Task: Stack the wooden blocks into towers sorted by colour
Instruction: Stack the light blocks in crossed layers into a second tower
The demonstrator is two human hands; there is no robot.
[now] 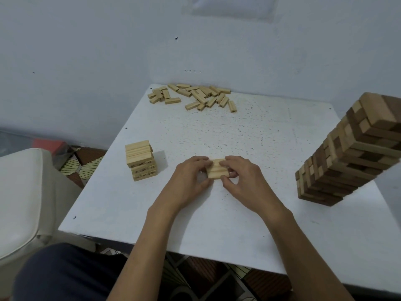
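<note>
Our left hand (pixel 191 178) and right hand (pixel 242 177) pinch the row of pale blocks (pixel 218 170) at the middle of the table (pixel 271 224). The tall tower (pixel 347 153) is cut off at the right edge; printed numbers on the short tower (pixel 142 161) blur.

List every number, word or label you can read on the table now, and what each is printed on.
Small light tower: dark two-digit numbers on its lower blocks' sides, too blurred to read.
Loose block pile: dark marks on some block ends, too small to read.
Held blocks: no print visible.
Tall mixed tower: no print visible.
No words, brands or signs elsewhere.
</note>
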